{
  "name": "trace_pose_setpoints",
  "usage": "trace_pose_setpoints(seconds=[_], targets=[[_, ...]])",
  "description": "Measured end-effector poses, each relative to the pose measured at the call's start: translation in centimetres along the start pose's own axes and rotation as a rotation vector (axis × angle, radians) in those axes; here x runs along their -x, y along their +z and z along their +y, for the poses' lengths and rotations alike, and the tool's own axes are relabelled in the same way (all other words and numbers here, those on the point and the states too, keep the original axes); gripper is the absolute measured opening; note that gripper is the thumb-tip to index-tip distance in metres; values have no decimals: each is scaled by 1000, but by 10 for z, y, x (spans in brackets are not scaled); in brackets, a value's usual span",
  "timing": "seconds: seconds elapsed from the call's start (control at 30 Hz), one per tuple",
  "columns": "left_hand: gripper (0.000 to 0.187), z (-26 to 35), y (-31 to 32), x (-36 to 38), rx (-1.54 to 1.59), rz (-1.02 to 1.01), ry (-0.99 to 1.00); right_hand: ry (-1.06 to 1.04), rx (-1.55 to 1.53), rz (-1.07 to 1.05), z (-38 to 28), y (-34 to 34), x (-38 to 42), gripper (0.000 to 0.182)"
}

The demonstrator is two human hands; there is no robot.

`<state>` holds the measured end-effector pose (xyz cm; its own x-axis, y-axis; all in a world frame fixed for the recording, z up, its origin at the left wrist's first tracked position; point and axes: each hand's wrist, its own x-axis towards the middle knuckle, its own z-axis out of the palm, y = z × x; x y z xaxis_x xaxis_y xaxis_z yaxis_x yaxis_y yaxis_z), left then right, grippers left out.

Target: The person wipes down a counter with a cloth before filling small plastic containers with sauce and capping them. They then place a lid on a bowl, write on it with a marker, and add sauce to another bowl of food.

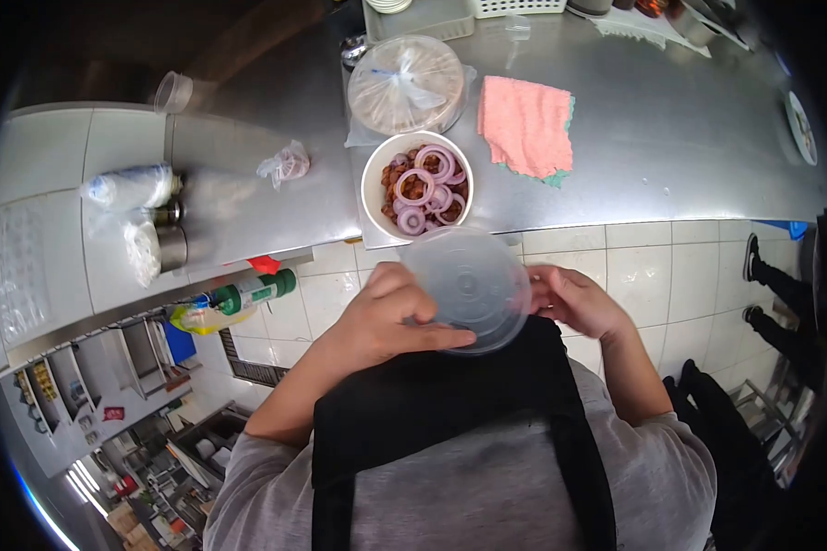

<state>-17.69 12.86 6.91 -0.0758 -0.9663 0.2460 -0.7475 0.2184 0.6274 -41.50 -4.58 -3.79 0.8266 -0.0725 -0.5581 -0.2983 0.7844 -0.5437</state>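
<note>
The left hand (377, 317) holds 1 clear round lid (469, 289), with its fingers bent at the left side and 1 finger laid along the near part. The right hand (579, 298) is at the opposite side with its fingers half curled; whether they touch the rim, I cannot tell. The lid is just in front of the table (616, 174), and in this view its far edge overlaps the near side of the white bowl (368, 193). Whether those 2 touch is unclear.

Good handling here means a light hold at 2 opposite points of the rim, with fingertips off the broad middle. The lid looks thin, so a hard squeeze could bend it or make it slip.

The bowl stands close to the table's front edge, so a forearm or a low lid edge could nudge it. Its onion rings (412, 220) lie loose on brown food (390, 174), and a knock could shift them. Behind it, a bagged round container (406, 84) sits very near, leaving little room on that side; the pink cloth (528, 124) lies apart, to the right.
</note>
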Motion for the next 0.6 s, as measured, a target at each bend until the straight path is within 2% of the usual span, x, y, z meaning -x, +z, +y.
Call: trace_pose_setpoints(seconds=[0.03, 0.1, 0.13, 0.2, 0.27, 0.3, 0.33, 0.37, 0.4, 0.47, 0.6], targets=[[36, 0, 3, -5, -1, -3, 69, 10, 15, 4, -12, 24, -1, 41], [33, -4, 8, -7, -25, 0, 174, -266, -14, 89, -32, 55, -6, 40], [33, -10, 10, -5, -23, 16, 177, -265, 3, 92, -36, 55, -14, 40], [48, -29, 12, -1, -194, 327, 86, -563, -56, 302, -42, 50, -42, 36], [48, -73, 24, 8, -167, 721, -227, -571, -57, 342, -52, 41, -73, 35], [48, -97, 30, 8, -155, 726, -219, -576, -71, 380, -53, 38, -87, 33], [46, -119, 35, 5, 349, 831, -500, -586, -64, 392, -50, 37, -101, 33], [47, -130, 37, 3, 869, 885, -774, -543, -174, 313, -45, 38, -116, 32], [47, -125, 32, -2, 883, 879, -764, -498, -281, 231, -43, 45, -126, 31], [47, -114, 22, -12, 1080, 579, -811, -517, -315, 272, -37, 69, -135, 32], [44, -138, 7, 17, 1243, 634, -737, -514, -330, 377, -27, 128, -147, 34]])
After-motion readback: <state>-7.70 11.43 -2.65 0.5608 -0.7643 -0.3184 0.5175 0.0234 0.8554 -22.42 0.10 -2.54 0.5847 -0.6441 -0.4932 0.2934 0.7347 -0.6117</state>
